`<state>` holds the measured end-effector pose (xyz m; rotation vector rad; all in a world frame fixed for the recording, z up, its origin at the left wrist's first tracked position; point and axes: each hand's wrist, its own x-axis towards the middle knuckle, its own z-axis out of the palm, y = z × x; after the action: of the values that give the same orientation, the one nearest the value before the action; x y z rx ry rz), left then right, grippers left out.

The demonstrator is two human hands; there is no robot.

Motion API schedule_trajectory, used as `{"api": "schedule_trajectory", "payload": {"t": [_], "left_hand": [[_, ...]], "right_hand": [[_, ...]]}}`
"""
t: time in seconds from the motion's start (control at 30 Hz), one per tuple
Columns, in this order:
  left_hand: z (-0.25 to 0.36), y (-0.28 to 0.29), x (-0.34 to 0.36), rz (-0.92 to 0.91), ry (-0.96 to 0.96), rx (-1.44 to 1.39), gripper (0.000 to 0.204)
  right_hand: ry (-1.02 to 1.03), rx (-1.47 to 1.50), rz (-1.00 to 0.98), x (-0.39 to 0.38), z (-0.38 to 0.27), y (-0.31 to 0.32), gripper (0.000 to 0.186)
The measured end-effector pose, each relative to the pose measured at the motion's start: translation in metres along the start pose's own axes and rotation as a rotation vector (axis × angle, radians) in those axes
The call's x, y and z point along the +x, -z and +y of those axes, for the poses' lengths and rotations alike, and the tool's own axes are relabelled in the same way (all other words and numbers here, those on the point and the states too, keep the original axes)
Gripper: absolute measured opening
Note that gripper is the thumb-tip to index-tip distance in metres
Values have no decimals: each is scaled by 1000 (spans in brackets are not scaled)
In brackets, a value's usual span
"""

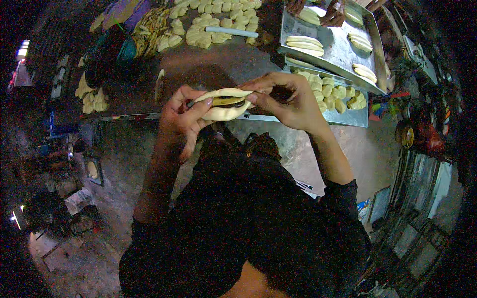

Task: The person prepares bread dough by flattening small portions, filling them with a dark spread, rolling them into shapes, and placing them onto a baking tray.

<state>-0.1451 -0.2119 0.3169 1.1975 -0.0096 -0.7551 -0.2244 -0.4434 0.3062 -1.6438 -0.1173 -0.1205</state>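
A pale oval of dough (223, 113) is stretched between my two hands, just over the table's near edge. Its long slit gapes, and a yellowish strip (226, 101) shows inside beside a dark gap; I cannot make out what the strip is. My left hand (181, 116) pinches the left end, thumb on top. At the other end, my right hand (290, 102) grips the dough between thumb and fingers. Behind them lies the dark tabletop (213, 67), with a thin pale-edged tool (159, 84) near my left hand.
Dough pieces (221, 30) cover the far table, with a white rod (231, 32) across them and yellowish-brown strips (149, 32) alongside. At right, a metal tray (338, 49) holds shaped dough, a co-worker's hand (334, 12) over it. Dough lumps (328, 94) sit below the tray.
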Motion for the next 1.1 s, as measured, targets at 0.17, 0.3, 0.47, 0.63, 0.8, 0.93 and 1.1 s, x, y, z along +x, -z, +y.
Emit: {"api": "schedule_trajectory", "payload": {"t": [0.17, 0.3, 0.47, 0.63, 0.8, 0.93, 1.1], "left_hand": [[18, 22, 0, -190, 54, -242, 34], [17, 45, 18, -331, 25, -532, 47], [40, 59, 41, -447, -162, -533, 46], [93, 66, 59, -440, -331, -169, 32], [118, 61, 64, -430, -447, -272, 26], [121, 67, 75, -531, -684, 33, 25], [108, 44, 70, -616, -489, 141, 57]], "right_hand": [[149, -116, -75, 20, -22, -3, 53], [390, -375, 27, 42, -30, -30, 72], [630, -495, 50, 89, -44, -43, 37], [768, -517, 70, 132, -74, -51, 16], [756, -446, 166, 143, -85, -44, 8], [727, -515, 238, 126, -87, -33, 5], [681, -585, 179, 87, -83, -11, 19]]}}
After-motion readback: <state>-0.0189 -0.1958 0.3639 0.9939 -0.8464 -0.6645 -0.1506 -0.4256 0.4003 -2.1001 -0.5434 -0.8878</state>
